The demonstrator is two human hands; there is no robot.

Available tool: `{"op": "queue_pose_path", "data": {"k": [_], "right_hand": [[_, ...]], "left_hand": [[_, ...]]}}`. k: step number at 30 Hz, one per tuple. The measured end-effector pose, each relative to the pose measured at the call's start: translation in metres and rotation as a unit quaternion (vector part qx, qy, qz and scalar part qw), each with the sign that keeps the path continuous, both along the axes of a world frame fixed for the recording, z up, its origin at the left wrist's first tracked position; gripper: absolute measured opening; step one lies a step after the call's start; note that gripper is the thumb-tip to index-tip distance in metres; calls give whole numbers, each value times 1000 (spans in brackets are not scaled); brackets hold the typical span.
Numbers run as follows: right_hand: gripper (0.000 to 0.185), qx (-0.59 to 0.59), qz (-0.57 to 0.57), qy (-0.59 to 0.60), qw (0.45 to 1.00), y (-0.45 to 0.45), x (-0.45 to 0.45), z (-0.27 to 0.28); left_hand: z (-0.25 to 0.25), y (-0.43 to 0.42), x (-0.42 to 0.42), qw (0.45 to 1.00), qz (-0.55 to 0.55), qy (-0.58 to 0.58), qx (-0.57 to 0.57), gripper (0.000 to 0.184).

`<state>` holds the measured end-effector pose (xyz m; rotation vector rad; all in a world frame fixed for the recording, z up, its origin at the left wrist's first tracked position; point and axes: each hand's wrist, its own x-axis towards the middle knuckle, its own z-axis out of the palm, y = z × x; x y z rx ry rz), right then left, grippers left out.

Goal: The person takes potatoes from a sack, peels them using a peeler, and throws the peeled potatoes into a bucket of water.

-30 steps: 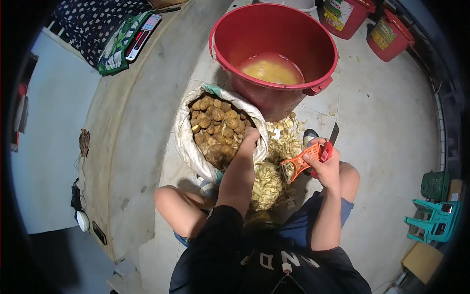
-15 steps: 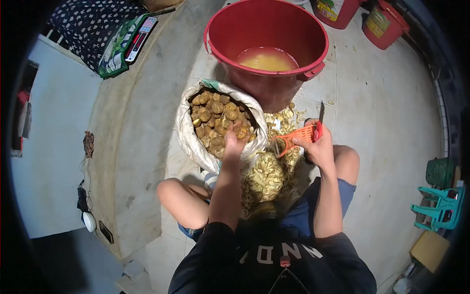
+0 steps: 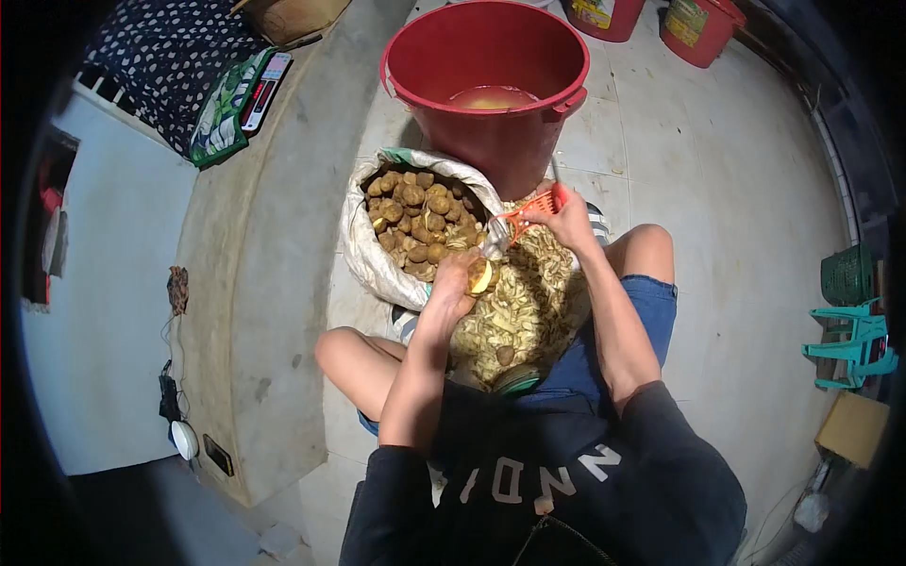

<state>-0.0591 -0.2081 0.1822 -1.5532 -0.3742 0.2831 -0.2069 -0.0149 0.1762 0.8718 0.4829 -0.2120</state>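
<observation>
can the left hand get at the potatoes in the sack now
Probably yes: the left hand is beside the open sack and the potatoes lie uncovered, though the partly peeled potato it holds may hamper a grasp.

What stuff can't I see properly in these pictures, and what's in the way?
All in the head view:
Underside of the held potato: hidden by the left hand.
Part of the orange peeler: covered by the right hand.
Deep inside the sack: covered by the top potatoes.
Bottom of the big red bucket: behind its near wall and liquid.
Red display on the scale: too small to read.
</observation>
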Motion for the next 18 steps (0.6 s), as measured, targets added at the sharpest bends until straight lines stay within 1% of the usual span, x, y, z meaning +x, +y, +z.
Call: {"op": "queue_pose_path", "data": {"k": [1, 2, 3, 4, 5, 6, 7, 8, 9, 10, 11, 12, 13, 14, 15, 16, 17, 18], "right_hand": [[52, 36, 13, -2, 999, 2, -4, 2], [52, 37, 11, -6, 999, 4, -16, 2], [51, -61, 62, -133, 987, 11, -43, 30], [50, -157, 111, -256, 947, 16, -59, 51], [45, -226, 128, -248, 933, 16, -60, 57], [45, -230, 129, -248, 932, 12, -51, 46], [47, -159, 53, -172, 971, 7, -35, 23], [49, -84, -24, -96, 992, 2, -22, 8], [46, -15, 21, -19, 999, -5, -16, 6], [46, -14, 21, -21, 999, 2, -28, 22], [44, -68, 53, -134, 987, 9, -49, 35], [42, -121, 83, -245, 958, 14, -63, 45], [43, -198, 114, -245, 942, 12, -64, 45], [43, -201, 114, -245, 942, 9, -56, 41], [46, -158, 42, -179, 970, 5, -44, 31], [48, -112, -32, -112, 987, 1, -32, 21], [51, -2, 21, -35, 999, -4, -21, 8], [51, 1, 21, -35, 999, 2, -31, 15]], "left_hand": [[7, 0, -4, 999, 31, 11, -10, 23], [10, -1, -5, 998, 62, 22, -22, 24], [4, -4, -4, 993, 96, 43, -57, 23], [0, -5, -4, 993, 93, 41, -60, 23], [-2, -4, -4, 996, 63, 32, -57, 22], [-4, -5, -8, 998, 35, 26, -54, 21], [0, -5, -10, 1000, 1, 12, -23, 21], [-1, -4, -13, 1000, 1, 12, -22, 21], [-5, -2, -14, 998, 10, 23, -66, 22], [6, -3, -14, 993, 19, 34, -109, 23], [16, -7, -13, 987, 82, 90, -108, 23], [16, -8, -12, 987, 81, 89, -109, 23], [16, -11, -8, 989, 74, 91, -90, 23], [16, -12, -9, 990, 69, 96, -72, 23], [-13, -4, -8, 990, 29, 57, -127, 22], [-11, -1, -13, 990, 31, 59, -125, 22], [-7, 2, -14, 987, 35, 65, -141, 21], [-5, 4, -14, 984, 37, 72, -159, 19]]}}
